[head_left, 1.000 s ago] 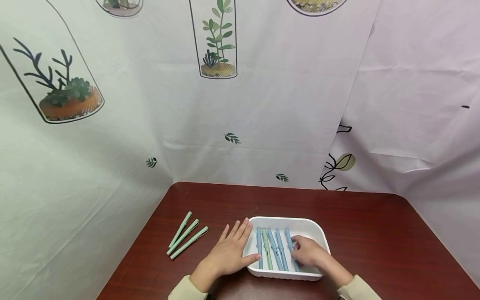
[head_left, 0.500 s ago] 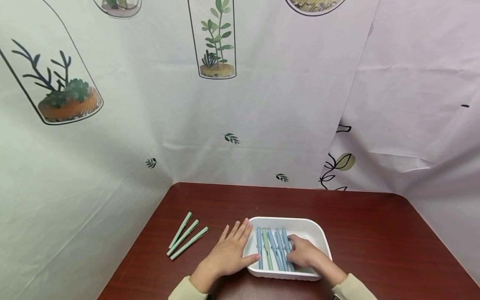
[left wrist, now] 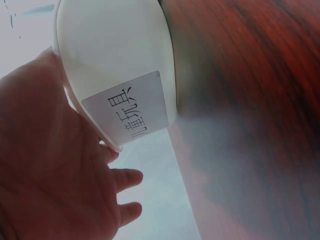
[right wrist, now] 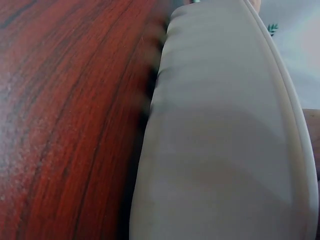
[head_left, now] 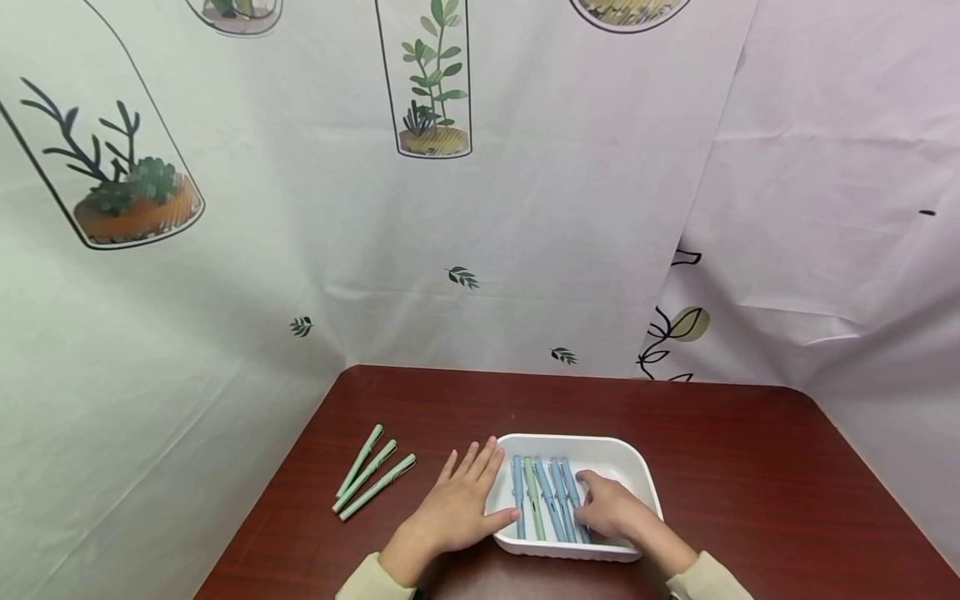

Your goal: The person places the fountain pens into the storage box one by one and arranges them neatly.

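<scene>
A white plastic tray on the table holds several light blue pens and one green pen, laid lengthwise side by side. My left hand lies spread with straight fingers against the tray's left rim, its thumb reaching over the near corner. In the left wrist view, that hand is beside the tray's outer wall, which bears a printed label. Inside the tray, my right hand has thumb and index finger parted at the rightmost blue pen. The right wrist view shows mostly tray wall.
Three green pens lie fanned on the dark red table, left of my left hand. A white curtain printed with plants hangs around the table's back and sides.
My right hand has shifted the rightmost blue pen left, close to the neighbouring blue pen, and its thumb and index finger have since loosened. My left hand has stayed at the rim.
</scene>
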`<state>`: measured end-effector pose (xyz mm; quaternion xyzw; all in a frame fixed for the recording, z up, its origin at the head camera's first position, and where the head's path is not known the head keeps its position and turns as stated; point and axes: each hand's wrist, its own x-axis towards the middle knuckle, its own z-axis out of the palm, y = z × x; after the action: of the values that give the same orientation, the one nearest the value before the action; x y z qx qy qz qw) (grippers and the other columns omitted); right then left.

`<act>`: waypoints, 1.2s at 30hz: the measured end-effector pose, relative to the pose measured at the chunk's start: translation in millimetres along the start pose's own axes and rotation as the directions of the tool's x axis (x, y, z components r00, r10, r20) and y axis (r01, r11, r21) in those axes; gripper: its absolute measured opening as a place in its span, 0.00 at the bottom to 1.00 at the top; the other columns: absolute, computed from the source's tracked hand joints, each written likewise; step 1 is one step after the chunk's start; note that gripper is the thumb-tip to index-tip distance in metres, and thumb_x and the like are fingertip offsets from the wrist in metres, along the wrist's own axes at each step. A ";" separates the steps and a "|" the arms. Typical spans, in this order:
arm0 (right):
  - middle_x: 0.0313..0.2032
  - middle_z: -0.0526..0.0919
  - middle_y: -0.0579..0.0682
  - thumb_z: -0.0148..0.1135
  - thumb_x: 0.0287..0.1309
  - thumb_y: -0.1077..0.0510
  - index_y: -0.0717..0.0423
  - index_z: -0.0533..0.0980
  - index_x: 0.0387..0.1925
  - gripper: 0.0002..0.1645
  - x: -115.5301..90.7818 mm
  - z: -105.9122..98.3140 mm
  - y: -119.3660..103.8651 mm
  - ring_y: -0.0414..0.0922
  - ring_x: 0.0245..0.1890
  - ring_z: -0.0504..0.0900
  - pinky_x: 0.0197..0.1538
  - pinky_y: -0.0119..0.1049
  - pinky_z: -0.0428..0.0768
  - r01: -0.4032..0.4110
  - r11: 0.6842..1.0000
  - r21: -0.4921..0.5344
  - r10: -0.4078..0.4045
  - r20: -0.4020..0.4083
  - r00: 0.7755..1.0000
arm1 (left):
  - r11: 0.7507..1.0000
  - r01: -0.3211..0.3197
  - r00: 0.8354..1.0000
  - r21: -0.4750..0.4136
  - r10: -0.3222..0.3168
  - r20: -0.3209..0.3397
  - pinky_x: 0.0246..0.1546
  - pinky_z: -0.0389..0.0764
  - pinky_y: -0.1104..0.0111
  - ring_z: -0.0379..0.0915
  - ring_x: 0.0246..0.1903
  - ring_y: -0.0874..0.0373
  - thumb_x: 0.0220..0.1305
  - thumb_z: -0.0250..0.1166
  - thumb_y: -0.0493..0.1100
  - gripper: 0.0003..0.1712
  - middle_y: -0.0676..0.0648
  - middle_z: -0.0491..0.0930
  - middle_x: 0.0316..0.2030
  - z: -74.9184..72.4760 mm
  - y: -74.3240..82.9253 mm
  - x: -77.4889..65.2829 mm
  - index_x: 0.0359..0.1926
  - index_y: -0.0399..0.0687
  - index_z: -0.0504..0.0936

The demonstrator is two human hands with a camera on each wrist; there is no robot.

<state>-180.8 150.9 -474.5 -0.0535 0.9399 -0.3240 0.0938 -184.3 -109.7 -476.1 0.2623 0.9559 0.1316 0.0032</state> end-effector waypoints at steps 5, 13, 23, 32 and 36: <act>0.23 0.74 0.44 0.70 0.48 0.64 0.69 0.73 0.61 0.36 -6.6 -5.8 3.4 0.40 0.22 0.72 0.29 0.33 0.70 0.043 0.999 0.021 -0.042 -0.047 0.998 | 1.000 -0.002 1.000 -0.001 0.002 0.004 0.74 0.49 0.41 0.47 0.77 0.41 0.67 0.56 0.71 0.52 0.44 0.48 0.80 -0.3 0.7 -0.5 0.79 0.44 0.55; 0.33 0.82 0.46 0.72 0.51 0.62 0.67 0.76 0.59 0.32 -18.2 -29.2 7.2 0.41 0.33 0.80 0.40 0.39 0.79 0.105 0.994 0.014 -0.101 -0.173 0.980 | 1.000 -0.002 1.000 -0.003 0.002 0.000 0.74 0.49 0.42 0.48 0.77 0.41 0.67 0.56 0.71 0.53 0.45 0.48 0.80 -1.5 1.1 -0.7 0.80 0.44 0.54; 0.57 0.80 0.65 0.71 0.58 0.59 0.65 0.71 0.66 0.36 -42.5 -52.1 20.5 0.59 0.50 0.86 0.52 0.52 0.83 0.154 0.983 0.105 -0.134 -0.174 0.976 | 1.000 0.000 1.000 0.004 0.000 0.005 0.74 0.49 0.42 0.47 0.78 0.42 0.67 0.55 0.72 0.53 0.44 0.48 0.80 -0.9 1.1 0.5 0.80 0.45 0.54; 0.61 0.78 0.59 0.73 0.58 0.56 0.61 0.73 0.66 0.35 -54.7 -57.9 39.7 0.55 0.54 0.83 0.53 0.50 0.82 0.251 0.966 -0.059 -0.257 -0.277 0.926 | 1.000 0.008 1.000 -0.002 -0.008 0.011 0.74 0.48 0.42 0.47 0.78 0.42 0.67 0.56 0.72 0.53 0.45 0.47 0.80 -0.7 1.1 0.7 0.80 0.45 0.54; 0.59 0.80 0.56 0.75 0.55 0.57 0.60 0.76 0.63 0.34 -55.1 -54.4 47.5 0.54 0.57 0.80 0.54 0.53 0.80 0.290 0.941 -0.173 -0.334 -0.355 0.873 | 1.000 0.011 1.000 -0.007 -0.011 0.015 0.75 0.48 0.42 0.46 0.78 0.42 0.67 0.56 0.72 0.53 0.45 0.48 0.80 -1.1 1.2 0.4 0.80 0.45 0.54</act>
<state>-140.4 229.6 -454.1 -0.1461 0.9360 -0.2849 -0.1464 -184.2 -108.8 -474.7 0.2581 0.9568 0.1330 0.0121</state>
